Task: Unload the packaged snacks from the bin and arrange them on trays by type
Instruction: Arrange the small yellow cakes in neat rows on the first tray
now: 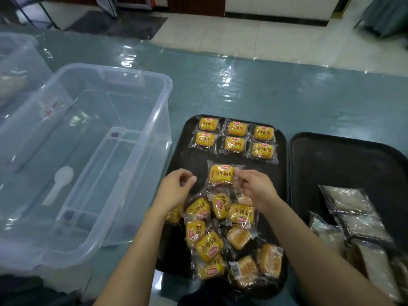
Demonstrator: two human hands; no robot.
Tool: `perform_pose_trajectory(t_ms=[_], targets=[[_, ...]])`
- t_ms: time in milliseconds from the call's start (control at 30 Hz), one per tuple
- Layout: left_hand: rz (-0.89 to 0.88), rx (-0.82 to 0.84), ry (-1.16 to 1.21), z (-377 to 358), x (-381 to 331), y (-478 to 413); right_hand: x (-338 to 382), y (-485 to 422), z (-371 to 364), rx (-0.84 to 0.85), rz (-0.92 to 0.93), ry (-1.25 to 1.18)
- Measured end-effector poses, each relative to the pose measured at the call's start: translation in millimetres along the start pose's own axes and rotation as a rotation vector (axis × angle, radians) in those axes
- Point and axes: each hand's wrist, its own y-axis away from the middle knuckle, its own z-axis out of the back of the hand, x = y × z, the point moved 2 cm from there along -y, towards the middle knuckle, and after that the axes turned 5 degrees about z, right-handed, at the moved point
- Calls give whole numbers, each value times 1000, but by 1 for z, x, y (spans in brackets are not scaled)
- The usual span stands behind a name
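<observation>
Yellow wrappers crowd the middle black tray (189,157): six snack packs (235,138) sit in two neat rows at its far end, and a loose pile (220,235) lies at the near end. Between them lies a single yellow pack (221,176) — the right hand (256,188) pinches its right edge. The left hand (176,187) hovers just beside it, fingers loosely curled, holding nothing. The clear bin (154,120) stands to the left — grey packs (348,199) lie on the right tray (331,155).

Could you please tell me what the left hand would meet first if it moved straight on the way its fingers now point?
Probably the lone yellow bread packet that the right hand pinches over the black tray; the left hand points rightward at it, though depth is unclear.
</observation>
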Motion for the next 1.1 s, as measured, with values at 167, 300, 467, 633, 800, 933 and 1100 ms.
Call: perform_pose_trajectory(t_ms=[167, 300, 467, 633, 800, 933, 1100], targets=[[139, 325, 675, -19, -45, 15, 2, 9, -14, 111, 52, -158], [193, 250, 795, -23, -39, 10, 1, 8, -21, 145, 103, 18], [302, 245, 888, -25, -28, 4, 6, -2, -39, 92, 201, 340], [405, 184, 1091, -26, -16, -16, 16, -21, -54, 190, 258, 522], [533, 18, 1061, -38, -1, -58, 13, -34, -42, 80, 403, 1054], [579, -44, 1008, -47, 5, -88, -8, -47, -28, 196, 400, 1345], [575, -98, 927, -54, 7, -112, -19, -52, -22, 199, 402, 1343]])
